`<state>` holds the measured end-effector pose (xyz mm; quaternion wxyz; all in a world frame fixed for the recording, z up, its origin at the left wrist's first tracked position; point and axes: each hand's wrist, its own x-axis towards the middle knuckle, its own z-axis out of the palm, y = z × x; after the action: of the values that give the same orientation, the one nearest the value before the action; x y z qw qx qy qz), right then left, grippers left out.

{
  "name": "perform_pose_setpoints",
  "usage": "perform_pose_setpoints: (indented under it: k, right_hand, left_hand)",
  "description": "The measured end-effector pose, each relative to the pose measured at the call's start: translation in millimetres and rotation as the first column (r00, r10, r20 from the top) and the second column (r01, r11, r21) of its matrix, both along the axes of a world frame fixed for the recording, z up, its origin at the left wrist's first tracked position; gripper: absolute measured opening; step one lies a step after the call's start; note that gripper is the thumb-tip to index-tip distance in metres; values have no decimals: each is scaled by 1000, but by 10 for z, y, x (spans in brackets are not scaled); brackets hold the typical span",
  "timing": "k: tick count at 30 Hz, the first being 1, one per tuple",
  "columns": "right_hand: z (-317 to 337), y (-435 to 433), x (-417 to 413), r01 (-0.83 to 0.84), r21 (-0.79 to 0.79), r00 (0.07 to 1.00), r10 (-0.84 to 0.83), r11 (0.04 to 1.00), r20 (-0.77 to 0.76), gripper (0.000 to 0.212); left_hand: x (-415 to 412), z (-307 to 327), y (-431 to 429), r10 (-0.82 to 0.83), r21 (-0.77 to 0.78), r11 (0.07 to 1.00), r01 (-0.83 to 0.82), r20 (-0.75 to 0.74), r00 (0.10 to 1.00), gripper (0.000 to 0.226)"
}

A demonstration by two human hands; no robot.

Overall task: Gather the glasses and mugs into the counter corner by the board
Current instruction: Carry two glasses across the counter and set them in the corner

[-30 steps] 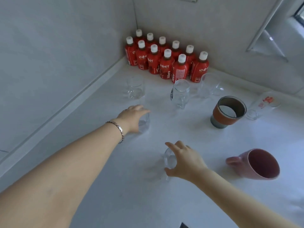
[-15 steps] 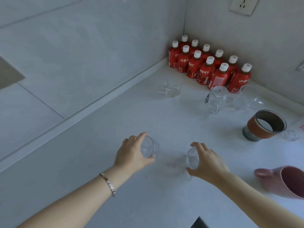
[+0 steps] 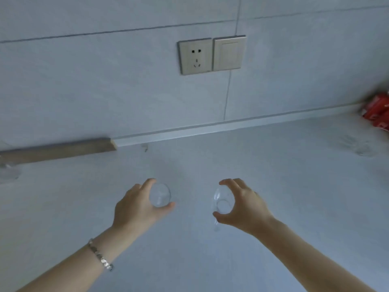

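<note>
Each hand holds a small clear glass over the pale bench: left hand (image 3: 134,207) wrapped round one glass (image 3: 160,194), right hand (image 3: 242,205) round the other (image 3: 223,202). Both grips close on smooth, round walls (likely slippery, light, breakable). The wooden board (image 3: 56,149) lies far left.

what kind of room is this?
Probably a home kitchen counter: a pale countertop meeting a tiled wall, a wall socket beside a switch, red bottles at the right edge, and a clear glass in each hand.
</note>
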<state>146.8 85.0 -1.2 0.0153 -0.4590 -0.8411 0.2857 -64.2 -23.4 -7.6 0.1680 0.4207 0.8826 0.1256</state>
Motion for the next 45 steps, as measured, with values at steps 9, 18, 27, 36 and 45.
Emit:
perform_pose_setpoints:
  k: [9, 18, 27, 36, 45]
  right_hand:
    - [-137, -942, -2427, -157, -9, 988, 157, 988, -9, 75]
    - [-212, -1302, -3818, -238, -37, 970, 239, 971, 44, 76]
    - [-358, -1199, -4368, -230, -16, 970, 230, 973, 79, 74]
    - [-530, -1216, -4475, -231, -53, 967, 235, 972, 102, 74]
    - [-649, -1193, -4928, -100, -125, 995, 98, 987, -21, 81]
  left_hand:
    - [-2385, 58, -1139, 229, -43, 972, -230, -27, 973, 68]
    - [-3955, -128, -1207, 388, -89, 916, -392, -57, 920, 75]
    - [-4592, -509, -759, 427, -94, 902, -422, 39, 904, 79]
    - [-4811, -455, -907, 38, -147, 989, -31, 42, 998, 96]
    - [-4974, -571, -957, -64, -24, 998, 64, -8, 998, 84]
